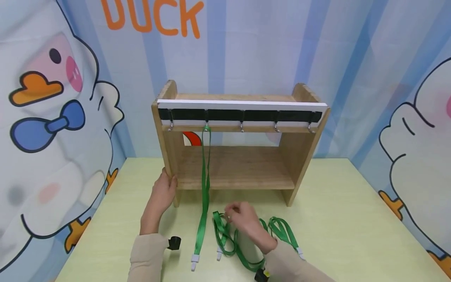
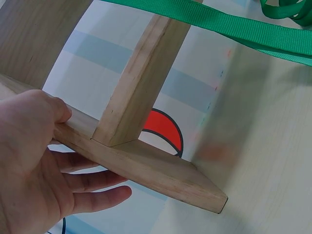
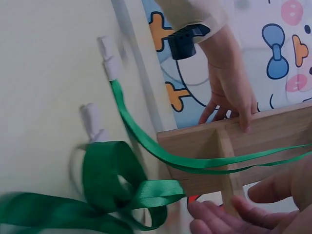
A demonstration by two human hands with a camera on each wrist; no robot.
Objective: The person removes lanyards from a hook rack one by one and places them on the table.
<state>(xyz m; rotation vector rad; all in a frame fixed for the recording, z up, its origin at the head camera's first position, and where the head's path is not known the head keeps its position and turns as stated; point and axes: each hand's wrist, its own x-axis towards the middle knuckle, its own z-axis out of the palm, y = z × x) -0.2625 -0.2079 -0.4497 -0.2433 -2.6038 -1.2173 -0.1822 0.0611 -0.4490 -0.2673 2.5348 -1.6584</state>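
Note:
A wooden two-tier rack (image 1: 236, 185) stands on the table, with a row of metal hooks (image 1: 242, 126) along its top front rail. One green lanyard (image 1: 204, 188) hangs from the second hook from the left, its white clip near the tabletop. My left hand (image 1: 163, 192) holds the rack's left side panel, thumb in front and fingers behind, as the left wrist view shows. Over a loose heap of green lanyards (image 1: 243, 260) hovers my right hand (image 1: 246, 220). In the right wrist view its fingers (image 3: 214, 217) are loosely bent, apart from a green loop (image 3: 105, 170).
Another looped part of green lanyard (image 1: 282, 229) lies right of the heap, partly behind the right forearm. A pale yellow table (image 1: 338, 219) supports everything. Behind it hangs a striped blue curtain (image 1: 246, 47) with duck drawings.

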